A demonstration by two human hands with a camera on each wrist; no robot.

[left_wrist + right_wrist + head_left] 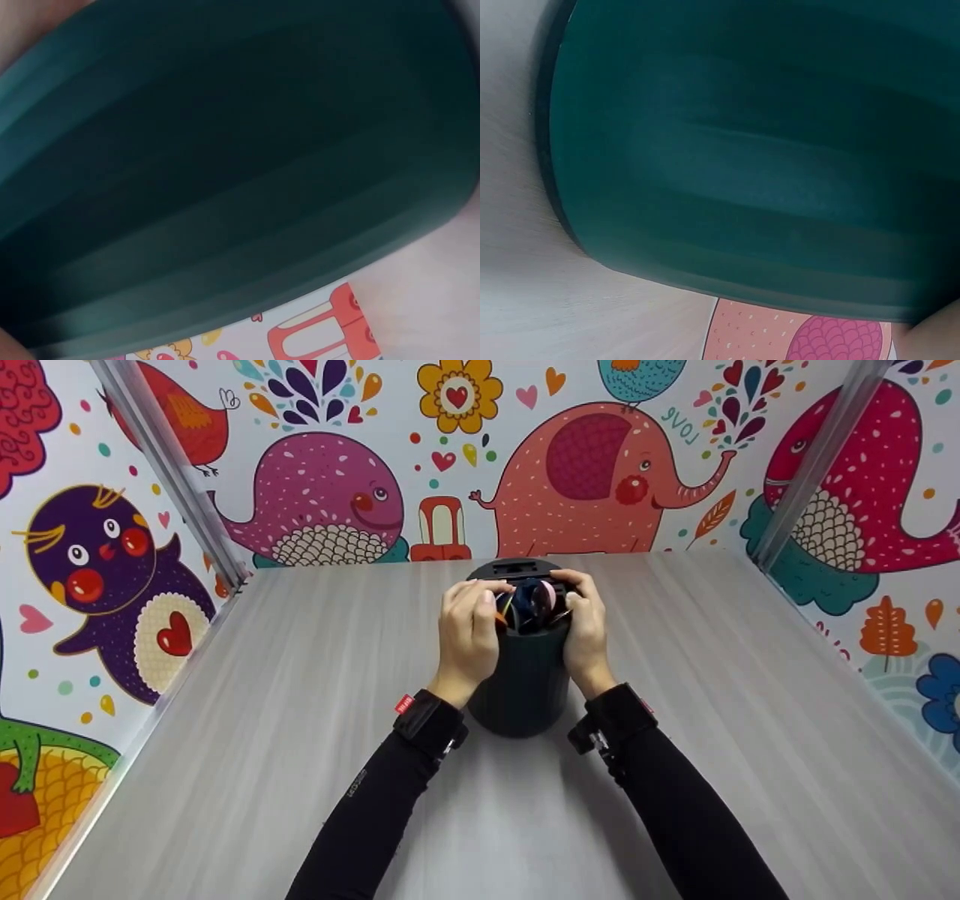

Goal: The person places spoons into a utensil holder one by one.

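Note:
A dark green ribbed bin (523, 682) stands mid-table, its black lid (517, 568) tipped back behind the mouth. The mouth is packed with coloured round items (529, 604), dark blue, pink and orange. My left hand (471, 626) curls over the left rim with fingertips on those items. From the other side my right hand (583, 622) does the same at the right rim. The bin's ribbed wall (225, 172) fills the left wrist view, and the wall (750, 150) also fills the right wrist view; neither shows fingers clearly.
The grey wood-grain table (262, 750) is enclosed by cartoon-animal wall panels (600, 472) at the back and both sides, with metal corner posts (172, 472). Black sleeves and wrist straps (431, 720) reach in from the near edge.

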